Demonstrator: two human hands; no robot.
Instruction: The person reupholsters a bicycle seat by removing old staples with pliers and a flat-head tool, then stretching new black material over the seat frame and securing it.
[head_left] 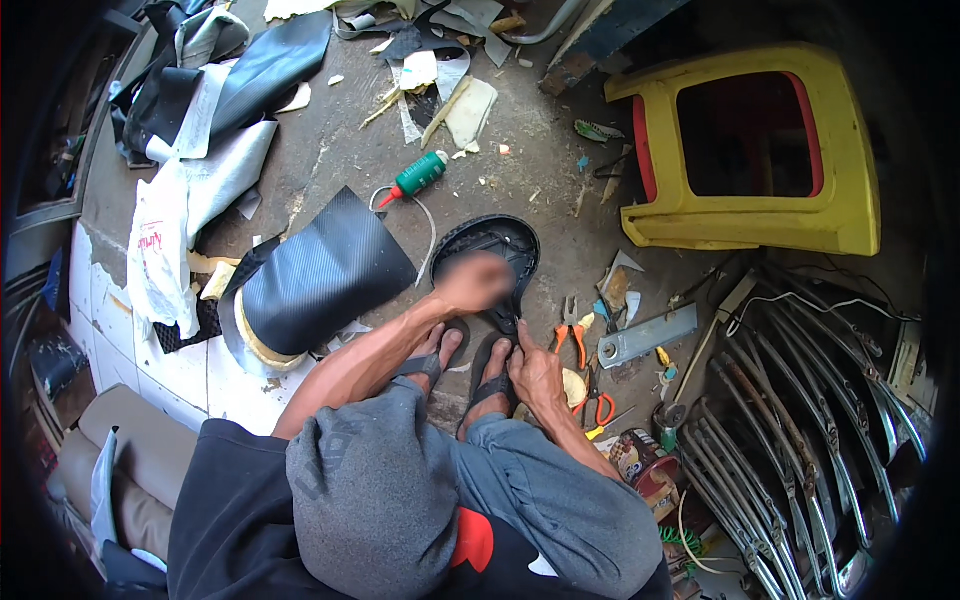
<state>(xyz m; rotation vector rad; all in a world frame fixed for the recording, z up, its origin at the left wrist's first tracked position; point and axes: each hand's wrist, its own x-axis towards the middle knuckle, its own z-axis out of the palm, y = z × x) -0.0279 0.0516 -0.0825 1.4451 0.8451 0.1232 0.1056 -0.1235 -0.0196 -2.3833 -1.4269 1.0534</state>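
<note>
A black saddle shell (515,235), rounded at the far end and narrow at the near end, lies hollow side up between my feet. My left hand (478,283) reaches into its hollow; the fingers are smeared, so their hold is unclear. At the narrow end my right hand (537,372) grips the saddle, the index finger stretched along its tip and the other fingers curled. Close to that hand lie orange-handled pliers (572,332) and a red-handled tool (604,408). Beyond the saddle is a green bottle (421,173) with a red nozzle.
Rolled black textured vinyl (325,275) sits left of my arm. A flat metal bar (648,336) lies right of the pliers. Chrome bent tubes (800,430) crowd the right side, below a yellow plastic frame (655,160). Vinyl scraps (280,70) cover the far left floor.
</note>
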